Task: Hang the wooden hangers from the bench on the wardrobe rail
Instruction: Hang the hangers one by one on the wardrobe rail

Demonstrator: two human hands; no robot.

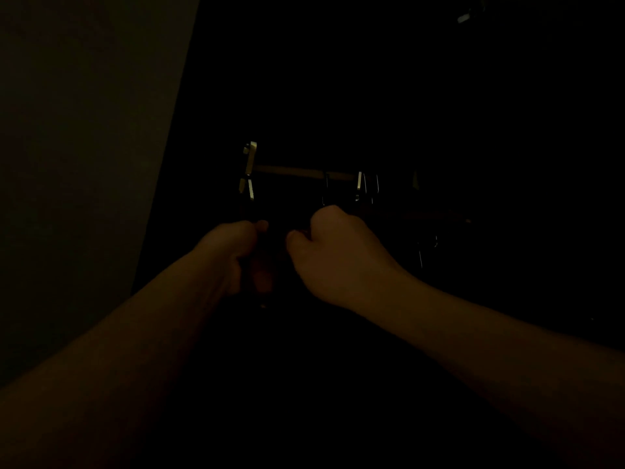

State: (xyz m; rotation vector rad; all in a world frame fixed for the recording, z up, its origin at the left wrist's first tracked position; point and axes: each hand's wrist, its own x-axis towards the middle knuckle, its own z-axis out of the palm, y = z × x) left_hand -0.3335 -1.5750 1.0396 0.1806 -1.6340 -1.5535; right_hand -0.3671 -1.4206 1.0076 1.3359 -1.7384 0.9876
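In the dim wardrobe beside a pale wall [84,130], our left hand [233,252] clasps a wooden hanger [263,277] below the left end of the rail [304,172]; our right hand [334,255] is curled, around what we cannot tell; metal hooks [360,186] hang further right.

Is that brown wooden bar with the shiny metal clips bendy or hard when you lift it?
Probably hard: the brown wooden bar looks straight, without sagging. Its shiny metal clips hang at its ends, so they might swing or rattle. Too dark to judge weight.
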